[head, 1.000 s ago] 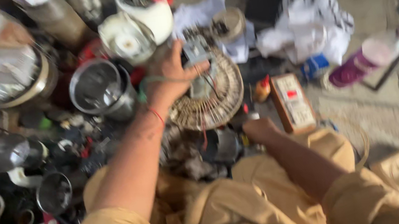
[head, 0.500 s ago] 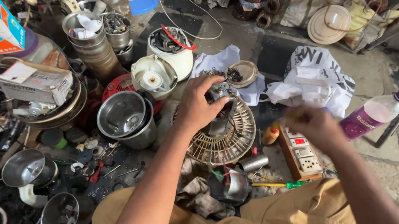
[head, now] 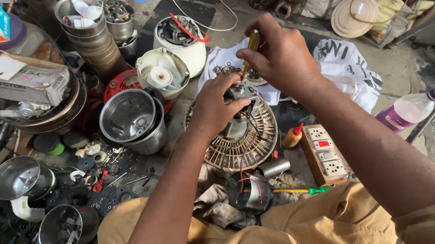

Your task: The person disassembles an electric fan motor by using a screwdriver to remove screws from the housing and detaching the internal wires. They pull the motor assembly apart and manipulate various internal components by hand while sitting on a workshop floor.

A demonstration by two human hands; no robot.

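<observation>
Right hand point(head: 284, 61) closed around a yellow-handled screwdriver point(head: 249, 55), shaft angled down into the small motor part point(head: 239, 92). Left hand point(head: 214, 108) clamped on that motor part, fingers wrapped over its top, likely to keep it from turning under the tool. The part sits on the hub of a round fan grille point(head: 244, 141), which lies flat on the floor just ahead of the knees. White cloth point(head: 346, 65) spread behind the grille. Steel pots point(head: 131, 118) just left of it, white motor housing point(head: 168, 71) beyond them. Socket strip point(head: 324, 154) and small orange bottle point(head: 292, 137) to the right, green-tipped screwdriver point(head: 299, 190) near the lap. Plastic bottle point(head: 410, 110) well off right. Loose wires and scrap crowd the left side.
</observation>
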